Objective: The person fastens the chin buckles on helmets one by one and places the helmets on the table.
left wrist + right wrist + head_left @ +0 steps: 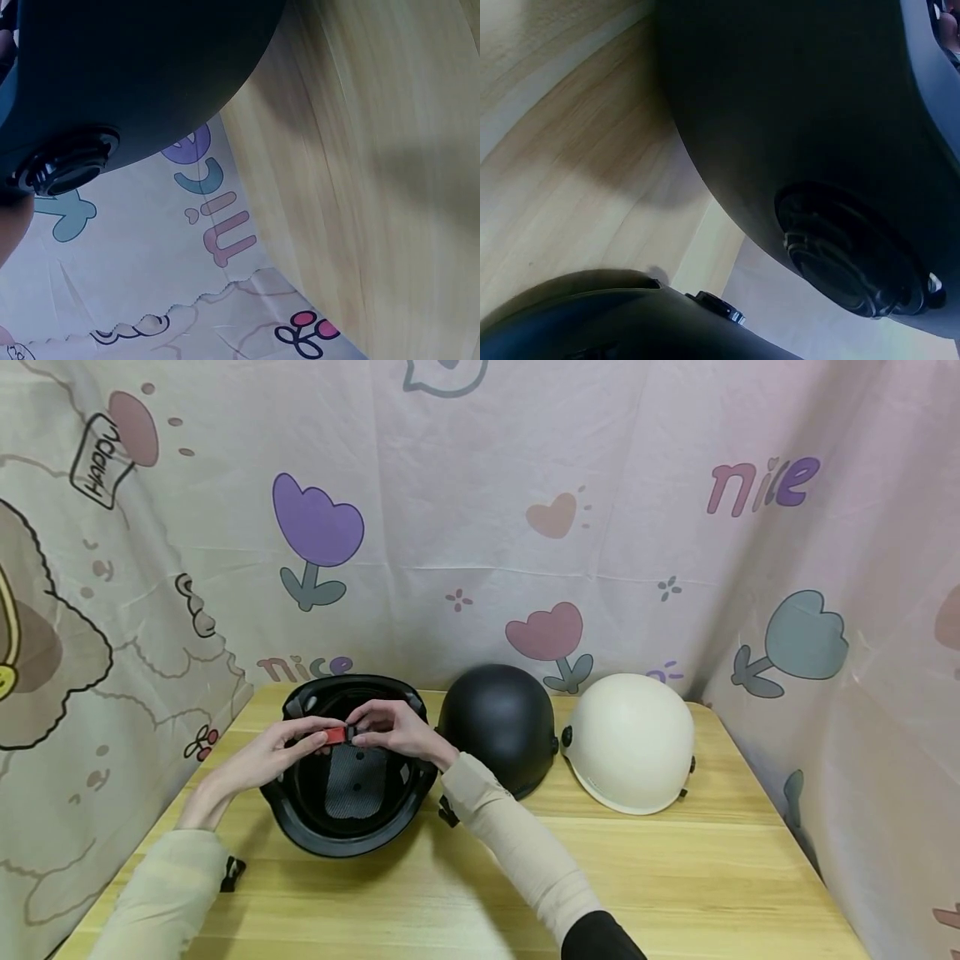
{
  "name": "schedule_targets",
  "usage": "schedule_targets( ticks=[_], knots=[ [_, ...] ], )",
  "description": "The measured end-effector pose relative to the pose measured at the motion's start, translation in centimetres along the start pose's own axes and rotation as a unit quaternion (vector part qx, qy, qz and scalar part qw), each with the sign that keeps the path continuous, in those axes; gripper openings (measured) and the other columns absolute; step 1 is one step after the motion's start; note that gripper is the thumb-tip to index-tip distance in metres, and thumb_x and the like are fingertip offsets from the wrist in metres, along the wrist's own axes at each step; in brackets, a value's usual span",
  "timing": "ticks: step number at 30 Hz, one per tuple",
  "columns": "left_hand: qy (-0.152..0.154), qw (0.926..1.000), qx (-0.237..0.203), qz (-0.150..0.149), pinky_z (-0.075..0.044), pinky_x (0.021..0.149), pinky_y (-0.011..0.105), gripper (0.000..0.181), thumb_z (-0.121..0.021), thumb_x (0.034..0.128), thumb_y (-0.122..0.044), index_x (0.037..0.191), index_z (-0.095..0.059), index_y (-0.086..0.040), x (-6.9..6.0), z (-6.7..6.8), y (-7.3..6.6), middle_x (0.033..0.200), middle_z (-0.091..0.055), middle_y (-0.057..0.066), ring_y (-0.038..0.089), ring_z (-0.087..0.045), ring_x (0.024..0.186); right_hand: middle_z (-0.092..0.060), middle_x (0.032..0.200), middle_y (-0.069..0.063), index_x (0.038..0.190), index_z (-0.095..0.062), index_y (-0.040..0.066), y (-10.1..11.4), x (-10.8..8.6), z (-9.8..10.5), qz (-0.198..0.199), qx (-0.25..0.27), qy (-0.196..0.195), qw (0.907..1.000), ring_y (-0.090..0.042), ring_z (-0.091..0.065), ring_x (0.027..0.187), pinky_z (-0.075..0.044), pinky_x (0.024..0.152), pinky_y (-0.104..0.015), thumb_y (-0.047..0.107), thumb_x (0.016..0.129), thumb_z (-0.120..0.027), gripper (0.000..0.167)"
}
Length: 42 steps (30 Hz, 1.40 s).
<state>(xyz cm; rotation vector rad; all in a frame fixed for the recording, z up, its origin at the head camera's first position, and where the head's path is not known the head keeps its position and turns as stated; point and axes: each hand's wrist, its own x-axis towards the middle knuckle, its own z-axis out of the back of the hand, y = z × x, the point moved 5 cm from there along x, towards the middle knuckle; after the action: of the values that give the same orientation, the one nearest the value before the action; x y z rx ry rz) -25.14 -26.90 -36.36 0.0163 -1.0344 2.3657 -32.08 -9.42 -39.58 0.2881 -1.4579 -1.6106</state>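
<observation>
A black helmet lies upturned on the table at the left, its dark inside and a grey mesh pad facing up. Over its opening, my left hand pinches a red buckle between thumb and fingers. My right hand pinches the black end piece at the buckle's right side. Whether the two pieces are locked together cannot be told. In both wrist views the helmet's outer shell fills much of the picture, with a round black side knob; the hands are mostly hidden there.
A second black helmet stands dome up just right of the upturned one. Beside it is a cream helmet, also dome up. All rest on a light wooden table, with a printed curtain behind and at the sides.
</observation>
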Motion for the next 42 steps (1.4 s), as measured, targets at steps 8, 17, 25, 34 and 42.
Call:
schedule_targets(
  ticks=[8, 17, 25, 34, 42],
  knots=[
    [-0.028, 0.9982, 0.038, 0.036, -0.05, 0.084, 0.018, 0.033, -0.061, 0.1018, -0.02, 0.134, -0.064, -0.015, 0.0, 0.2, 0.2, 0.127, -0.067, 0.008, -0.005, -0.058, 0.103, -0.071, 0.098, -0.027, 0.114, -0.068, -0.006, 0.0, -0.2, 0.4, -0.028, -0.028, -0.034, 0.9986, -0.022, -0.072, 0.078, -0.058, 0.074, -0.022, 0.001, 0.091, -0.071, 0.024],
    [-0.042, 0.9971, 0.046, 0.044, -0.046, 0.075, 0.021, 0.032, -0.063, 0.1006, -0.02, 0.132, -0.066, -0.013, 0.0, 0.2, -0.3, 0.125, -0.07, 0.011, -0.004, -0.051, 0.093, -0.073, 0.098, -0.02, 0.111, -0.071, -0.002, 0.0, -0.1, 0.3, -0.032, -0.076, -0.04, 0.9958, -0.014, -0.07, 0.079, -0.056, 0.074, -0.018, 0.007, 0.092, -0.072, 0.02],
    [-0.05, 0.9967, 0.028, 0.057, -0.047, 0.068, 0.022, 0.033, -0.059, 0.1031, -0.021, 0.134, -0.064, -0.011, -0.1, 0.2, 0.1, 0.114, -0.071, 0.012, 0.001, -0.057, 0.086, -0.073, 0.099, -0.015, 0.115, -0.071, 0.003, 0.4, -0.1, 0.3, -0.031, -0.105, -0.052, 0.9926, 0.003, -0.061, 0.076, -0.052, 0.072, -0.014, 0.012, 0.094, -0.072, 0.023],
    [-0.18, 0.9831, 0.029, -0.013, -0.047, 0.076, 0.01, 0.031, -0.07, 0.0929, -0.003, 0.124, -0.068, -0.006, -0.4, 0.8, 0.2, 0.11, -0.066, -0.004, -0.004, -0.058, 0.088, -0.073, 0.116, -0.018, 0.122, -0.068, -0.001, 0.2, -0.4, 0.5, -0.016, -0.087, -0.097, 0.9913, -0.018, -0.071, 0.099, -0.055, 0.083, -0.015, 0.009, 0.096, -0.068, 0.028],
    [-0.283, 0.9558, 0.018, -0.078, -0.045, 0.085, 0.006, 0.032, -0.074, 0.0806, 0.014, 0.109, -0.074, 0.0, -1.3, 0.9, 0.5, 0.111, -0.067, 0.011, -0.003, -0.06, 0.101, -0.072, 0.106, -0.024, 0.124, -0.064, -0.006, 0.0, -1.4, 0.8, 0.016, -0.063, -0.176, 0.9823, -0.037, -0.069, 0.09, -0.057, 0.076, -0.022, 0.005, 0.099, -0.061, 0.027]
  ],
)
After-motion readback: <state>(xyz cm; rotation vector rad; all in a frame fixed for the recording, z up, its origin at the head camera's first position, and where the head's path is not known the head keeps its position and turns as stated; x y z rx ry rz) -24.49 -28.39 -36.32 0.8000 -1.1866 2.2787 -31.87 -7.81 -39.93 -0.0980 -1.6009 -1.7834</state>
